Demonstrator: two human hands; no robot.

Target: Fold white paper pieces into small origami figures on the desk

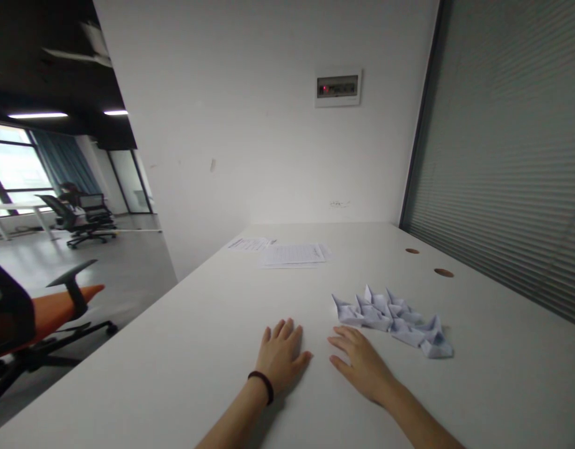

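The person's two arms come from the near edge of the view, and both hands are above the white, smooth table with the palms down. The left hand has its fingers a little spread and the thumb pointing to the right; it is relaxed and grasps nothing. The right hand is also free, with fingers slightly bent and directed toward the left hand, well apart from its thumb. Just beyond the right hand, toward the right, is one group of folded white paper pieces with pointed tips (I count at least five, but they overlap, so the exact number I cannot tell). There is one dark, thin wristband on the left wrist, and two round brown holes are in the table at right.
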